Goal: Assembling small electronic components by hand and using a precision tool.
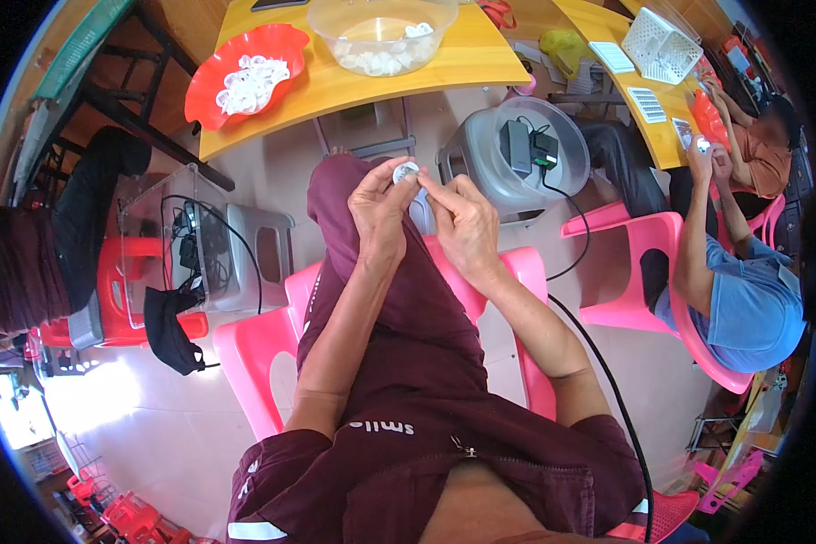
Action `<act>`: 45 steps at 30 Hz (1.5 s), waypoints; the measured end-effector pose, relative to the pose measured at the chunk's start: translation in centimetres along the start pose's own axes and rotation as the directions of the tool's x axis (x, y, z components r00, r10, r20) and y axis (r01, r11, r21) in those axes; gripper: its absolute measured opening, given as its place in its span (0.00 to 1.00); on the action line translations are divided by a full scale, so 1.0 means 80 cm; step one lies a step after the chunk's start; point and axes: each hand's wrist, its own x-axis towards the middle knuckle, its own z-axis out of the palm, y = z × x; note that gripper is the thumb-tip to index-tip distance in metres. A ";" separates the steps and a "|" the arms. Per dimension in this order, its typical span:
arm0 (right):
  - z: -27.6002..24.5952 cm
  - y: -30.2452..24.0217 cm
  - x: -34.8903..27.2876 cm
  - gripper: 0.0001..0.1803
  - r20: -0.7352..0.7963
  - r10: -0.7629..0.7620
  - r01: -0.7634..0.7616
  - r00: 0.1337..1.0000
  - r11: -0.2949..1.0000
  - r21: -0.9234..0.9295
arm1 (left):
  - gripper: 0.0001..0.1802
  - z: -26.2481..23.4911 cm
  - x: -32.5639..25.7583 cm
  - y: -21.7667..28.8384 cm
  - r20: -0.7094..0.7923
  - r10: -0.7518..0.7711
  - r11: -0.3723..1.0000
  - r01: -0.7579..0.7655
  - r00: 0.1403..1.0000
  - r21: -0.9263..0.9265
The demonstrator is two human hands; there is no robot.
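My left hand (378, 216) is closed, thumb and fingers pinching a small round white plastic piece (405, 170) just above my lap. Something greyish shows in the middle of that piece, too small to make out. From the other side my right hand (467, 225) meets it, thumb and index finger pressed together at its lower right edge. Whatever lies between those right fingertips is hidden. Beyond my hands, a red wavy-rimmed bowl (205, 89) on the yellow table (354, 97) holds many white ring-like parts. Beside it, a clear plastic tub (328, 25) contains whitish translucent pieces.
A clear round tub (567, 150) with black power adapters (517, 145) sits on a grey stool (467, 154) ahead right. A black cable (612, 385) runs past my right side. Co-workers sit right, one on a pink chair (689, 317). Another grey stool (258, 240) stands left.
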 end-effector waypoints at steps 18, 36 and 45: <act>-0.001 -0.001 -0.001 0.14 -0.019 -0.049 0.048 0.999 0.998 -0.048 | 0.16 -0.003 0.000 0.001 0.055 -0.026 1.000 0.026 0.998 0.001; -0.001 0.003 -0.003 0.17 -0.001 -0.103 0.101 0.995 0.970 -0.222 | 0.13 -0.005 0.000 -0.002 -0.005 -0.077 0.997 0.077 0.997 -0.012; -0.001 0.004 -0.002 0.16 0.014 -0.128 0.128 0.992 0.967 -0.220 | 0.15 -0.005 0.001 -0.001 0.008 -0.105 0.994 0.105 0.994 -0.009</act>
